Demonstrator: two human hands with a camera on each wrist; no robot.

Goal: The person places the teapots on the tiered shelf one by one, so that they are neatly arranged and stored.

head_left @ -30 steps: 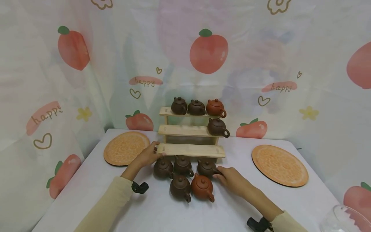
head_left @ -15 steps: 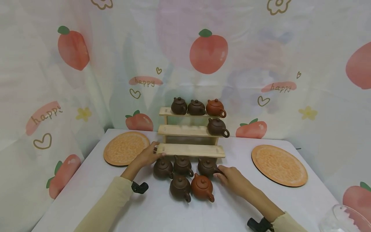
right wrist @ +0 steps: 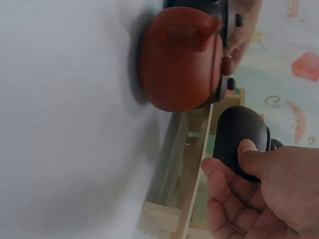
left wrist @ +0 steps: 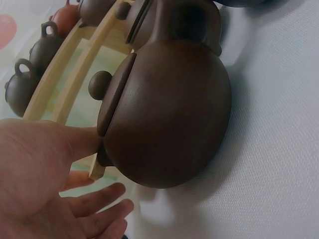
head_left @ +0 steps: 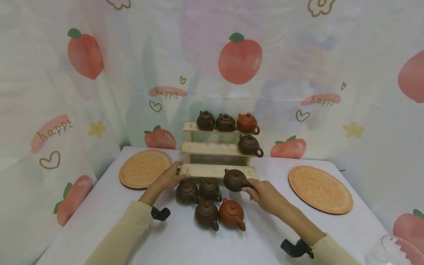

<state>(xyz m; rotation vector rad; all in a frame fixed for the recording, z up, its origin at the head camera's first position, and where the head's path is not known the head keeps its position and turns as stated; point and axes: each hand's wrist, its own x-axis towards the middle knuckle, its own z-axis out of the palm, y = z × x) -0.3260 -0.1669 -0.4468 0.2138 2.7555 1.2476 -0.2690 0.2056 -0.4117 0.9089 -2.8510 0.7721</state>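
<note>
My right hand (head_left: 269,198) pinches the handle of a dark brown teapot (head_left: 235,179), which hangs in the air in front of the right half of the lowest shelf board (head_left: 205,170). In the right wrist view the thumb and fingers of the right hand (right wrist: 269,189) close on this dark teapot (right wrist: 238,134). At the left end of the lowest board my left hand (head_left: 169,177) grips the board's edge, thumb on top. The left wrist view shows the left hand (left wrist: 55,184) with its thumb at the board end, beside a standing brown teapot (left wrist: 169,109).
Below the lowest board stand several dark teapots (head_left: 206,214) and a red teapot (head_left: 231,213). Three teapots line the top board (head_left: 190,127); one dark teapot (head_left: 248,145) is on the middle board. Round orange mats (head_left: 145,168) lie left and right. A glass bowl (head_left: 385,254) is at the right corner.
The right hand has raised the dark teapot off the table, up toward the lowest board's front edge. The left hand keeps its grip on the board. The head view has shifted slightly.
</note>
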